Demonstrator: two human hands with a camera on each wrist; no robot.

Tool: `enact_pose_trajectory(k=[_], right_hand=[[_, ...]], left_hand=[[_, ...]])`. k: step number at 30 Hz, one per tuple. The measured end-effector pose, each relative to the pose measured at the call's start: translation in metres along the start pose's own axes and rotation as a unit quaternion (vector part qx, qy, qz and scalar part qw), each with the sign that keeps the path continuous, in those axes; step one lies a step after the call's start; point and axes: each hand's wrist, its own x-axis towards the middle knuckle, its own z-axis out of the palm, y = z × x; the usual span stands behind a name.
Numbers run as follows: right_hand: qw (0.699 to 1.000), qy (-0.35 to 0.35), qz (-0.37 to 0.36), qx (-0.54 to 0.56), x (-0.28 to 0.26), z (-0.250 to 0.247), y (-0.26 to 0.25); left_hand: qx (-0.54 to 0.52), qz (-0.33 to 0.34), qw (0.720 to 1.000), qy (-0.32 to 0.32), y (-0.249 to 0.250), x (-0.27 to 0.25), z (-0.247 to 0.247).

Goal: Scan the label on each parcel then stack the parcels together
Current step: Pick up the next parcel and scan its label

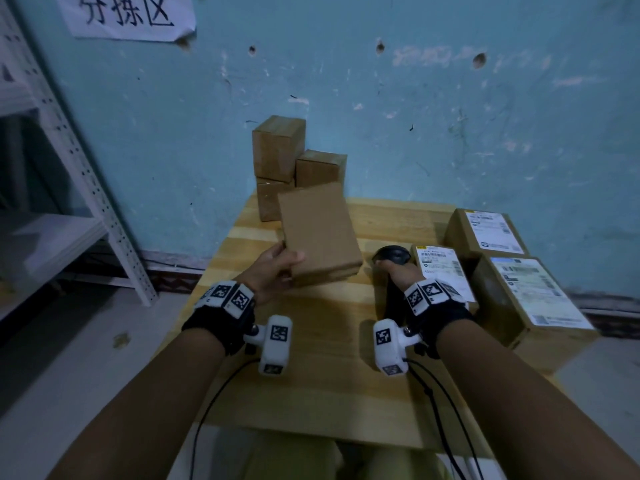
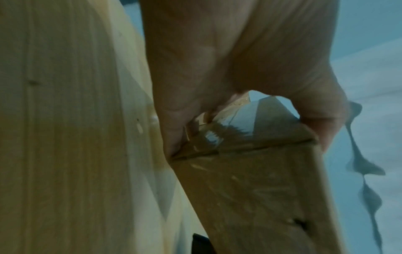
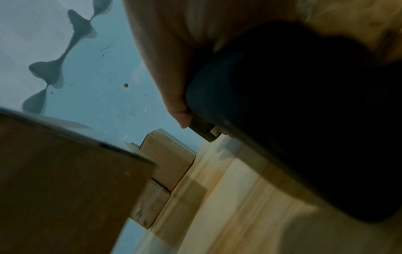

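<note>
My left hand (image 1: 277, 268) grips the near left corner of a flat brown parcel (image 1: 318, 233), held tilted above the wooden table (image 1: 329, 358); its plain side faces me and no label shows. The left wrist view shows my thumb and fingers (image 2: 178, 130) pinching that parcel's taped edge (image 2: 250, 180). My right hand (image 1: 398, 271) holds a black barcode scanner (image 1: 393, 256) upright, just right of the parcel. In the right wrist view the scanner (image 3: 293, 120) fills the frame with my thumb on it. Three plain brown parcels (image 1: 294, 161) are stacked at the table's far edge.
Three labelled parcels (image 1: 485, 233) (image 1: 441, 268) (image 1: 530, 299) sit along the table's right side, labels up. A blue wall (image 1: 381, 116) rises right behind the table. White metal shelving (image 1: 86, 174) stands at the left. Cables hang from my wrist cameras off the table's near edge.
</note>
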Motion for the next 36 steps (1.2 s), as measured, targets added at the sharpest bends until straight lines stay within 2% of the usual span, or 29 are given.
enact_pose_trajectory(k=[5, 11, 14, 18, 22, 27, 32, 36], right_hand=[[1.000, 0.003, 0.001, 0.007, 0.001, 0.001, 0.000], [1.000, 0.006, 0.006, 0.015, 0.002, 0.001, 0.001], [1.000, 0.014, -0.002, 0.023, 0.003, 0.002, 0.002], [1.000, 0.017, -0.003, 0.025, 0.002, 0.003, 0.002], [0.999, 0.015, -0.001, 0.029, 0.003, 0.003, 0.002], [0.999, 0.023, -0.007, 0.028, 0.004, 0.004, 0.003], [0.999, 0.023, -0.003, 0.025, 0.006, 0.005, 0.002], [0.999, 0.025, 0.000, 0.025, 0.006, 0.005, 0.002]], left_hand=[[-0.103, -0.012, 0.992, -0.068, 0.013, -0.007, 0.009], [-0.189, -0.022, 0.976, -0.110, 0.019, -0.010, 0.014], [-0.236, -0.044, 0.966, -0.097, 0.014, -0.010, 0.014], [-0.235, -0.046, 0.969, -0.055, 0.010, -0.014, 0.015], [-0.175, -0.032, 0.982, -0.070, 0.007, -0.011, 0.010], [-0.039, 0.091, 0.995, -0.015, 0.007, -0.008, 0.010], [0.106, 0.168, 0.979, 0.040, 0.006, -0.014, 0.011], [0.168, 0.199, 0.962, 0.082, 0.005, -0.014, 0.011]])
